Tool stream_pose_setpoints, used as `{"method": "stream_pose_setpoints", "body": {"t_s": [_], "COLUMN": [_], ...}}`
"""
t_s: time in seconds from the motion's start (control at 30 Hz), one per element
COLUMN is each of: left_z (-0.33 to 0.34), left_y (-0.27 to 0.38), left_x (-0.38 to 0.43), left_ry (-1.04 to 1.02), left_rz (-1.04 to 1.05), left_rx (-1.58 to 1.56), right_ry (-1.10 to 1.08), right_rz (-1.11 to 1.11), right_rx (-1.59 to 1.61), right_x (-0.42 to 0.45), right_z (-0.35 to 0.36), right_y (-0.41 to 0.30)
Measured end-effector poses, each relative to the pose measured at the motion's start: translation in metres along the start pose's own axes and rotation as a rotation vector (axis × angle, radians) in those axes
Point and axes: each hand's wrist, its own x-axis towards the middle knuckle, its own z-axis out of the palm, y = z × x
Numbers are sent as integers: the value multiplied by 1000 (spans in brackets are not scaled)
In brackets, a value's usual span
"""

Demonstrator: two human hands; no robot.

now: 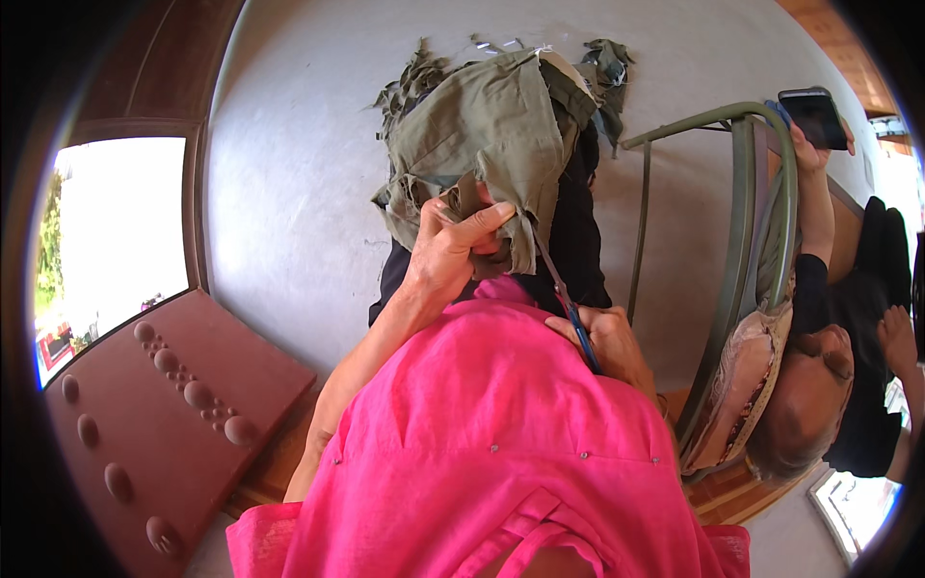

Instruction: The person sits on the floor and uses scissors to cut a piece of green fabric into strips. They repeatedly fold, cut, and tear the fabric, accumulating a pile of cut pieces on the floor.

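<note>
An olive-green piece of cloth (470, 123) with frayed edges lies spread over my lap, on dark trousers (582, 217). My left hand (459, 242) grips bunched, torn folds of the cloth near its lower edge, thumb on top. In my right hand (614, 339) is a pair of scissors (555, 278) with blue handles, held low against my bright pink top (498, 404). Their blades point up towards the cloth beside my left hand. The blade tips meet the cloth's hanging edge; whether they are parted is unclear.
Olive scraps (611, 68) hang beyond my knees. On my right stands a green metal-tube frame (744, 217) with a cushion (737, 394). Past it, one person holds up a smartphone (813, 119); another wears dark clothes. A reddish panel with rounded bumps (199, 394) is on my left.
</note>
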Motion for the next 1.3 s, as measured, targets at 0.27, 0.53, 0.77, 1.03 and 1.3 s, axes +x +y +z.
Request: {"method": "stream_pose_setpoints", "body": {"t_s": [0.27, 0.53, 0.77, 1.03, 1.3], "left_z": [-6, -6, -6, -14, -10], "left_y": [9, 21, 23, 7, 8], "left_x": [2, 0, 0, 2, 5], "left_ry": [-67, -91, -81, -31, -69], "left_rz": [17, 128, 167, -85, -113], "left_rx": [81, 434, 666, 245, 169], "right_ry": [-33, -142, -155, 12, -246], "right_rz": [-14, 89, 115, 7, 135], "right_rx": [-53, -9, -108, -372, 0], "right_x": [14, 21, 22, 13, -4], "right_z": [-16, -16, -20, -16, -31], "right_y": [-3, -6, -18, -10, 7]}}
